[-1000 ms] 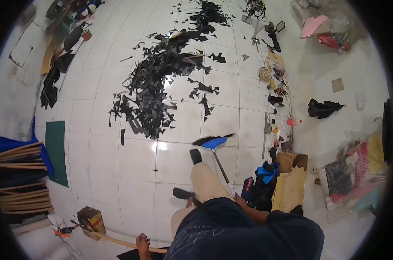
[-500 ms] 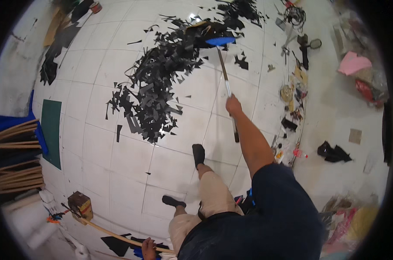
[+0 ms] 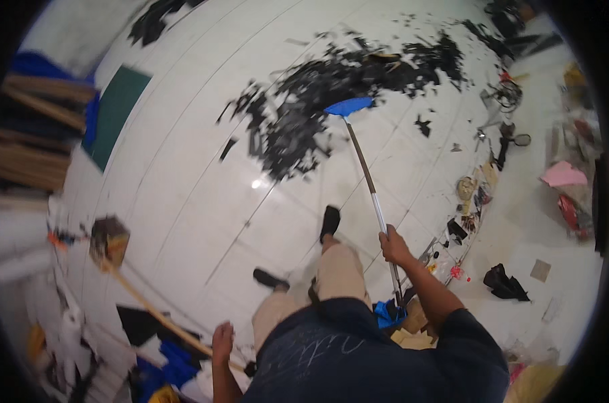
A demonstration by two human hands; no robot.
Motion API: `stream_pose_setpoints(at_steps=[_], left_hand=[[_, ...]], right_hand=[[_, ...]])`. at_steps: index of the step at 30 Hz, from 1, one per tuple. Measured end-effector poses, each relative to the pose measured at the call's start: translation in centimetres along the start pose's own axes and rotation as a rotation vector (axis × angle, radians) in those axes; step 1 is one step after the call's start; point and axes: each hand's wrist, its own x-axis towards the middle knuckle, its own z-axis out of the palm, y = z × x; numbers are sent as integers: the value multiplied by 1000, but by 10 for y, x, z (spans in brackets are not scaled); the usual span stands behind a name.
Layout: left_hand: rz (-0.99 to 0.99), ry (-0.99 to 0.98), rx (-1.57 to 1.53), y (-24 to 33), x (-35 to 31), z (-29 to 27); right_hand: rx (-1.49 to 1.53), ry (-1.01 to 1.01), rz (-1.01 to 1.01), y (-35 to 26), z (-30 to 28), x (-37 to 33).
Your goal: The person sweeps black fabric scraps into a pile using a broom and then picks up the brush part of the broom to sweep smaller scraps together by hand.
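Observation:
My right hand (image 3: 394, 247) is wrapped round the long pole of a blue-headed broom (image 3: 363, 161). Its blue head (image 3: 348, 107) meets the near edge of a broad heap of black scraps (image 3: 298, 124) on the tiled floor. Flat strips and pointed offcuts make up the heap, and a few lie apart from it. At my left side, my left hand (image 3: 222, 342) has its fingers curled in, with nothing seen in them. A pale wooden stick (image 3: 153, 311) passes behind that hand.
To the left are a small square tin (image 3: 110, 240), a green sheet (image 3: 118, 114) and stacked wooden rods (image 3: 32, 151). Small clutter (image 3: 476, 191) lines the right side, with a pink piece (image 3: 564, 174) and a black bag (image 3: 504, 283) beyond. Blue and yellow material (image 3: 170, 369) lies lower left.
The view has swung, so the whole scene sits differently. My right hand has drawn nearer my body with the broom, and its head is now at the heap's near edge.

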Motion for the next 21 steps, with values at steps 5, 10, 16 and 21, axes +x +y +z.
stream_pose_setpoints(at_steps=[5,10,16,21], left_hand=[[-19,138,-260,-92,-6,-89],[-213,235,-473,-197,-39,-158],[-257,314,-761,-247,-64,-144],[-256,292,-666,-218,-69,-78]], right_hand=[[236,-520,-81,-130,50,-115],[58,-869,-368,-179,187,-137],[-401,-917,-533,-225,283,-107],[-328,-691,-80,-227,154,-60]])
